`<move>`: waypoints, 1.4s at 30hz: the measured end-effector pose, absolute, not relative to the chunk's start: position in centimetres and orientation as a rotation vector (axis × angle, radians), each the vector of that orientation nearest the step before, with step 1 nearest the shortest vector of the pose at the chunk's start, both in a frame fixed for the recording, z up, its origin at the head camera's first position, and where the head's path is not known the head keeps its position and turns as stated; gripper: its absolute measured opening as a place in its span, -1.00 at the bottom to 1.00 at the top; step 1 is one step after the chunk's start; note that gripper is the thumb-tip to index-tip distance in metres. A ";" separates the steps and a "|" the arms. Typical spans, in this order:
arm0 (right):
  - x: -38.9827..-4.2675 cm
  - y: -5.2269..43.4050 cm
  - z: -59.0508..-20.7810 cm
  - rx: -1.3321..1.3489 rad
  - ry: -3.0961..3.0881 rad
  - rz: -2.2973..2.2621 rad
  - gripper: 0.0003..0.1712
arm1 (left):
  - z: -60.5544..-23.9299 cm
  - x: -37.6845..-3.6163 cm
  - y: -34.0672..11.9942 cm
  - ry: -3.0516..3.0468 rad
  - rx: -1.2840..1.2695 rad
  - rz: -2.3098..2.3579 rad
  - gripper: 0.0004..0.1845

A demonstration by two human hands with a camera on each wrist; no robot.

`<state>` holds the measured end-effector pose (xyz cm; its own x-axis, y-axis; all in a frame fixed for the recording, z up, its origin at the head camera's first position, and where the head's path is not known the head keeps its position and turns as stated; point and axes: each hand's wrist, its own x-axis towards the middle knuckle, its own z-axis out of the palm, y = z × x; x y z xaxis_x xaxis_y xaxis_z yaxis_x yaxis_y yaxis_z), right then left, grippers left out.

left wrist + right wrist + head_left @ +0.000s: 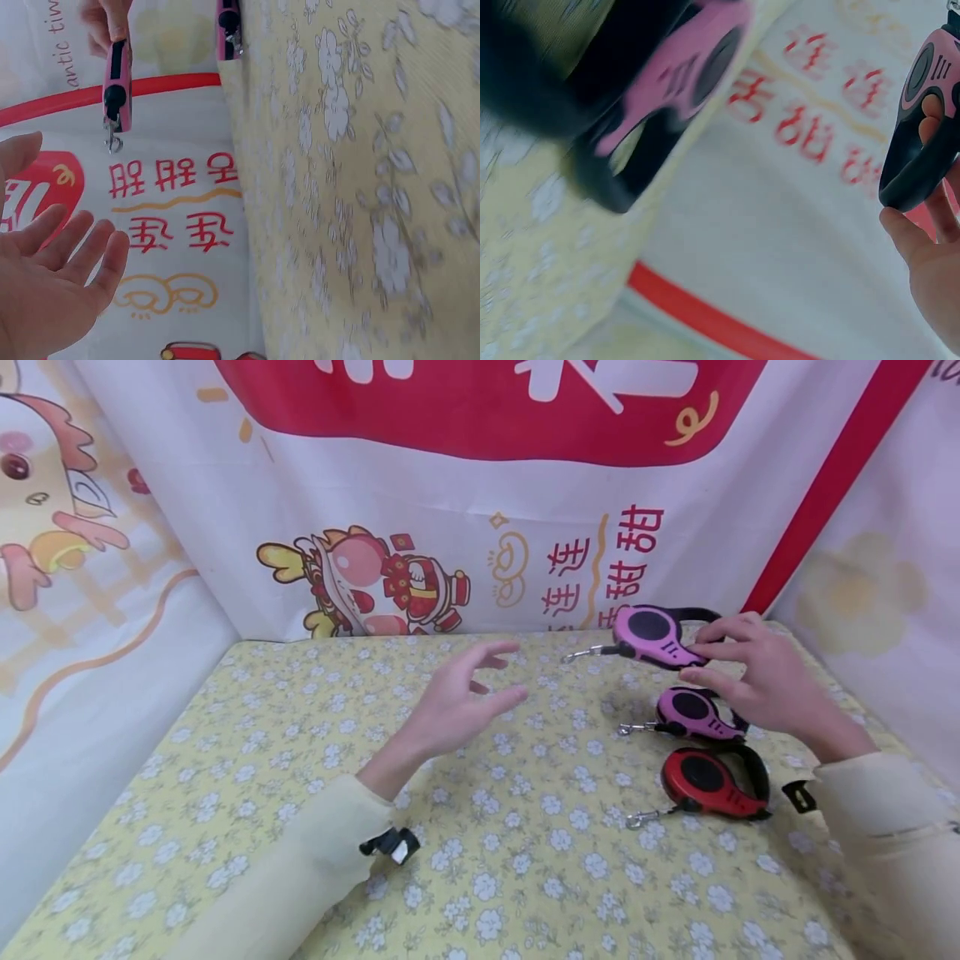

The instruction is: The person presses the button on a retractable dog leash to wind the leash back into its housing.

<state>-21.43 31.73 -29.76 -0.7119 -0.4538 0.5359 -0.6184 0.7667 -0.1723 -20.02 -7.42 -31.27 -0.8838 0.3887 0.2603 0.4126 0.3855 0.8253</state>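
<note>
**Head view: pink leash lifted in right hand, left hand open and waiting**

Head view first: right hand (757, 681) up off the cloth, pinching a pink retractable leash (651, 637) at its handle end, thumb below and fingers over the top. Metal clip (581, 655) sticking out leftward, toward the left hand. Held clear of the yellow floral cloth (480, 860), shadow thrown just beneath.

Left hand (457, 706) well apart from that leash, raised above the cloth, fingers spread and loosely bent, gripping nothing.

Directly under the right hand: second pink leash (693, 714) lying flat on the cloth, close to the palm, contact not clear. Just nearer the body than that one: red leash (708, 783) with black handle, clip pointing toward the left forearm, touched by neither hand.

Left wrist view now: open palm (45, 292) in the foreground, fingers straight, and up beyond the fingertips the held leash (117, 71) seen edge-on, clip dangling from its end.

Right wrist view: thumb and fingers (930, 247) hooked round the black handle of the held leash (930, 90); a blurred pink and black leash (671, 75) lying on the cloth off to the side.

Printed banner (480, 485) standing behind both hands.
</note>
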 end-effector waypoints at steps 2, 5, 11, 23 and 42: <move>-22.3 32.6 -29.8 0.730 -2.580 0.479 -0.54 | -31.6 -20.7 -6.4 -2.603 -0.737 -1.606 -0.33; -23.8 33.8 -30.1 0.626 -2.709 0.470 -0.54 | -32.2 -21.5 -4.7 -2.649 -0.697 -1.673 -0.29; -26.7 35.4 -31.5 0.511 -2.909 0.443 -0.50 | -33.5 -22.5 -1.0 -2.752 -0.656 -1.772 -0.20; -30.7 37.0 -33.8 0.528 -3.088 0.348 -0.57 | -35.4 -22.6 3.7 -2.927 -0.785 -1.785 -0.24; -30.6 36.3 -31.6 0.316 -3.184 0.452 -0.38 | -34.8 -22.9 1.4 -3.023 -0.733 -1.409 -0.09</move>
